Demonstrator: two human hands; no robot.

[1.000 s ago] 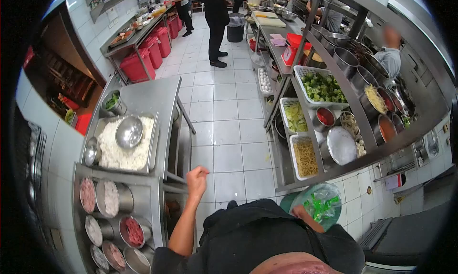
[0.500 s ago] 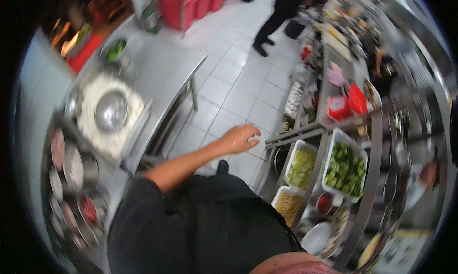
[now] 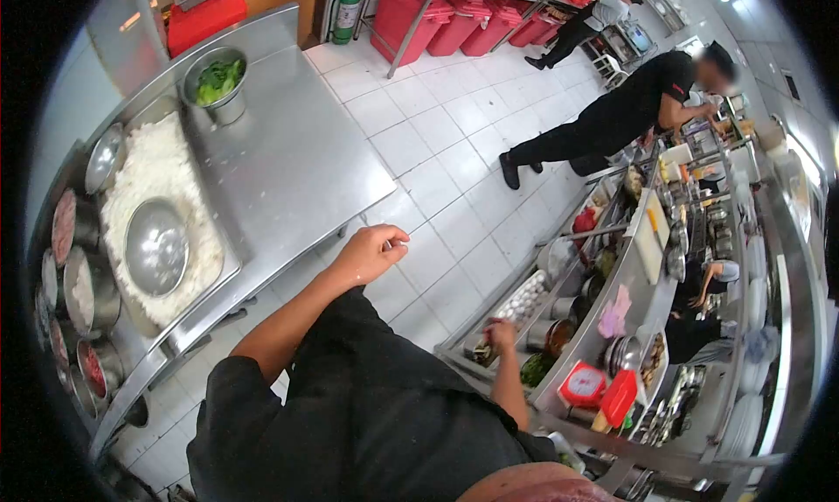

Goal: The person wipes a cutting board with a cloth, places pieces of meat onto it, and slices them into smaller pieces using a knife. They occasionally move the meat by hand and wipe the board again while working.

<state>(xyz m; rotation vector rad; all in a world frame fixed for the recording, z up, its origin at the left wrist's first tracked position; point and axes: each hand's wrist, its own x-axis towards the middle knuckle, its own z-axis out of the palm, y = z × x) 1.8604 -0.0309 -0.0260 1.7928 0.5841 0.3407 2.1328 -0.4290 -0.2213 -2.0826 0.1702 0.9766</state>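
My left hand (image 3: 374, 252) hangs over the tiled floor beside the corner of a steel table (image 3: 288, 161), its fingers loosely bent, a gap between thumb and index finger, and nothing in it. At the counter on the right is my right hand (image 3: 501, 334), small and blurred, close to a tray of eggs (image 3: 523, 301) and a container of chopped green herbs (image 3: 537, 369); its fingers do not show clearly. On the steel table, a metal bowl (image 3: 157, 247) rests in a tray of white rice (image 3: 188, 187). Behind it stands a metal pot of green leaves (image 3: 218, 83).
Metal pots (image 3: 92, 292) line the left side. Red containers (image 3: 584, 384), a pink cloth (image 3: 614, 312) and a cutting board (image 3: 650, 240) with an orange-handled knife lie on the right counter. A person in black (image 3: 629, 109) leans over it farther along. Red bins (image 3: 415, 21) stand at the back.
The view has swung and sharpened, showing more of the room ahead. My left hand sits farther left in view, and my right hand has come into sight by the counter.
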